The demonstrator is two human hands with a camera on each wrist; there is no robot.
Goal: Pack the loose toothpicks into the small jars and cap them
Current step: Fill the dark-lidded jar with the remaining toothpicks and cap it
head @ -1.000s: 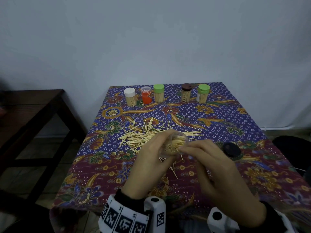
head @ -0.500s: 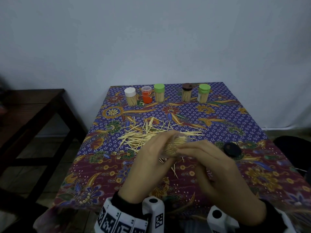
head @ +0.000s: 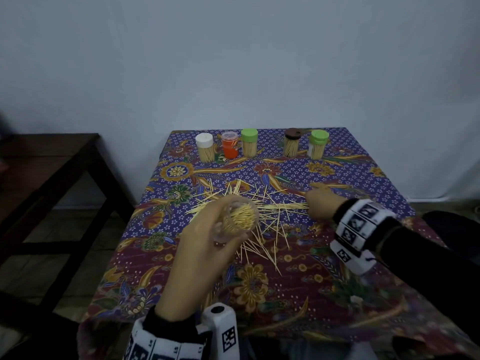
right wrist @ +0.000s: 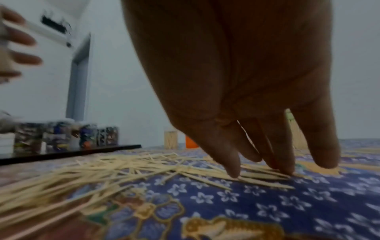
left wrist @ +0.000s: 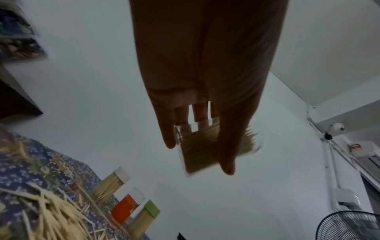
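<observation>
1. Since the earlier frame the right hand [head: 320,205] has left the jar [head: 237,220] and gone out to the right edge of the loose toothpicks [head: 262,211]; the two hands, together at the jar before, are now well apart; the black cap that lay on the cloth to the right is now hidden behind the right arm.
2. Left hand [head: 207,242] grips the clear jar above the near side of the pile, thumb on one side and fingers [left wrist: 198,113] curled round the other; the jar is tilted with its open mouth toward the head camera, uncapped and packed with toothpicks.
3. Right hand lies low over the cloth [head: 350,175] with fingers [right wrist: 233,165] nearly straight and slightly spread; two fingertips touch toothpicks at the pile's edge; nothing is pinched that the right wrist view shows.
4. Loose toothpicks lie scattered in a fan across the middle of the cloth, between the hands and beyond the jar.
5. Five capped jars stand upright in a row at the far edge: white-capped jar [head: 205,151], orange jar [head: 230,145], green-capped jar [head: 249,146], brown-capped jar [head: 292,142], second green-capped jar [head: 318,144]; the first three stand close together, the last two apart from them.
6. A dark wooden table [head: 49,162] stands to the left of the cloth-covered one.
</observation>
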